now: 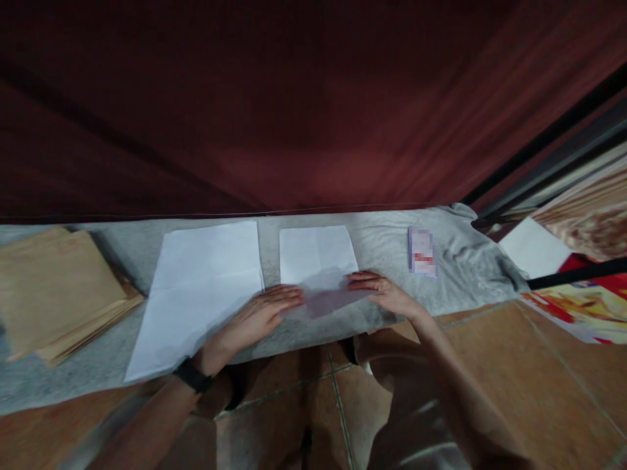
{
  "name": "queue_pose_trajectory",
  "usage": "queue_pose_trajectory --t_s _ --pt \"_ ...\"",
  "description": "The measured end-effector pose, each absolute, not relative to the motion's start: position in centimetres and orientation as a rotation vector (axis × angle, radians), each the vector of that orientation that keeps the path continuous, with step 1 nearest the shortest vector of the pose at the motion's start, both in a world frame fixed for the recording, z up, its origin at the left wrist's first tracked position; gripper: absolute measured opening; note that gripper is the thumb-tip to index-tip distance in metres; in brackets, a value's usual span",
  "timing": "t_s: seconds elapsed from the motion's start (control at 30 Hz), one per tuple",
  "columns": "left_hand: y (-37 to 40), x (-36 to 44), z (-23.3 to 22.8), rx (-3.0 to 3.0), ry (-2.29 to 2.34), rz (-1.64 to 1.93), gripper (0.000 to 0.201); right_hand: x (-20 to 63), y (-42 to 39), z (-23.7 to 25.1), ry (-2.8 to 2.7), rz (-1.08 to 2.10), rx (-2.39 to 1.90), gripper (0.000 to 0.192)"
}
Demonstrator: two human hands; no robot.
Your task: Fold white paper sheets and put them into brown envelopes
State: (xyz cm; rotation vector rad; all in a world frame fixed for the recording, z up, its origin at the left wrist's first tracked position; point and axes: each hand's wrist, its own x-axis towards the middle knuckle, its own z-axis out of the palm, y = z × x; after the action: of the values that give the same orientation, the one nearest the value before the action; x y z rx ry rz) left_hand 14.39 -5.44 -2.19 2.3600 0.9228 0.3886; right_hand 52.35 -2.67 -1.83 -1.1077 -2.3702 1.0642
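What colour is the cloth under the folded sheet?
Grey. The cloth under the folded sheet shows best in the head view.

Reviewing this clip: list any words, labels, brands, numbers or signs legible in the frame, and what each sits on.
No text can be read.
Small white and red packet on the grey cloth: print pixelated, unreadable.
Red and yellow printed sheet at far right: coloured artwork, no legible words.
White paper sheet under the left hand and right hand: blank.
Larger white paper sheet: blank.
Brown paper envelope stack: no visible print.

black wristband (192,375), bare forearms
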Motion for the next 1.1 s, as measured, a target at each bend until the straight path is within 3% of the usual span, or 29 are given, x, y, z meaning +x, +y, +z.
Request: queue_pose_trajectory --t_s 0.17,0.33,0.43,0.67,0.87,1.1 --pt "-5.1 14.3 -2.3 2.341 0.995 0.442 0.061 51.8 -2.7 -1.5 -2.245 1.087 -1.143 0.042" --pt "-4.6 14.8 -2.1 2.125 1.177 0.527 0.03 51.0 -2.8 -1.4 -1.964 1.142 -1.477 0.044" --pt "-4.2 14.9 -1.9 1.917 1.311 0.581 0.038 50.9 -2.7 -1.4 -1.856 1.171 -1.556 0.043" --pt "-4.3 14.3 -1.2 1.59 1.131 0.59 0.041 51.1 -2.8 -1.0 -1.848 1.482 -1.384 0.041" --pt "-3.6 15.2 -1.8 1.444 1.254 0.776 0.044 49.6 -1.7 -2.6 -1.598 1.386 -1.488 0.045" --pt "-2.9 16.4 -1.8 1.681 1.632 0.784 0.039 48.5 0.1 -3.8 -1.595 1.191 -1.622 0.042"
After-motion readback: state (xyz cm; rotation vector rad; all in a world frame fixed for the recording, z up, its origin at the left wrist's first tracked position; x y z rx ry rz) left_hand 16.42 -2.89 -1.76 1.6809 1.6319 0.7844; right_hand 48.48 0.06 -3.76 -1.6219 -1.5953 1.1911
